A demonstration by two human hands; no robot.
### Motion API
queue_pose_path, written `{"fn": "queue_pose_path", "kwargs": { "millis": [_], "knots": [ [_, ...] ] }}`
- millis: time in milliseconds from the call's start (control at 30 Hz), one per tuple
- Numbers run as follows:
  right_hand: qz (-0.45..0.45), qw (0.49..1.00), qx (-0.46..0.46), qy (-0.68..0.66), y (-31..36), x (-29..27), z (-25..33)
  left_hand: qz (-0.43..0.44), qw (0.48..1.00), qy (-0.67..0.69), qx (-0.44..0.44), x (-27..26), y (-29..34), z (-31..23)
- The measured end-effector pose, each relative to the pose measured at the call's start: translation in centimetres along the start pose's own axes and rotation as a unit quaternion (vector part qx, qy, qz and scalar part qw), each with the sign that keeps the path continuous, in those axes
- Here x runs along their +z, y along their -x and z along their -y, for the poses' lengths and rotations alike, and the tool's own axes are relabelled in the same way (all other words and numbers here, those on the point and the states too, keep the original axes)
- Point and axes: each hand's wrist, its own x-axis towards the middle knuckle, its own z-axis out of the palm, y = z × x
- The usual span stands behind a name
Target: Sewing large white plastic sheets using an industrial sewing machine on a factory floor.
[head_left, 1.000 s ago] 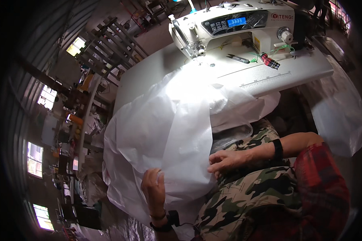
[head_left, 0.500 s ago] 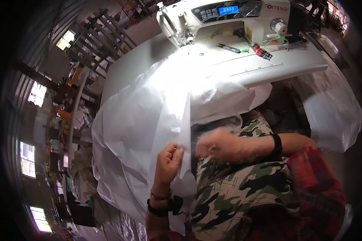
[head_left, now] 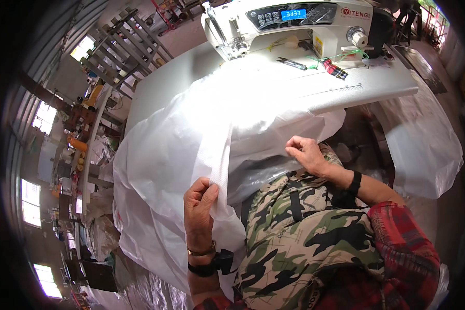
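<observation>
A large white plastic sheet [head_left: 155, 155] spreads from the sewing machine [head_left: 294, 26] down over the table's near edge towards my lap. My left hand [head_left: 199, 204] is closed on a folded strip along its edge, thumb pressed on top. To the right, above my camouflage-covered lap, my right hand [head_left: 306, 155] has its fingers curled, thumb and fingertips near each other. Whether anything small is between them cannot be made out; part of the sheet lies just behind. Strong glare from the lamp hides the needle area and the sheet beneath it.
On the sewing table [head_left: 367, 90] lie thread snips [head_left: 292, 63], a bundle of red plaid cloth [head_left: 335, 69] and green thread. Clear plastic [head_left: 423, 134] hangs at the table's right end. A grey slatted rack [head_left: 126, 46] and a cluttered bench stand to the left.
My right hand has moved up and to the right, away from my left hand. My left hand has shifted slightly left, keeping the folded strip, which now slants more.
</observation>
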Motion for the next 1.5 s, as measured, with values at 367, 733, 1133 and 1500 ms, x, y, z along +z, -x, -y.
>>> {"fn": "queue_pose_path", "kwargs": {
  "millis": [367,733,1133,1500],
  "knots": [
    [0.259,0.910,0.033,-0.321,3.3,0.3,8.9,0.011,0.999,-0.029,-0.016,0.5,-0.1,0.9],
    [0.381,0.911,-0.155,-0.040,4.7,2.1,14.4,0.079,0.993,-0.090,-0.017,2.4,0.3,2.1],
    [0.435,0.845,-0.303,0.069,4.8,3.4,14.3,0.027,0.992,-0.119,-0.015,2.7,0.4,2.6],
    [0.190,0.959,-0.210,0.011,-0.8,7.2,8.8,-0.040,0.989,-0.139,0.019,1.8,0.4,-0.6]
  ]
}}
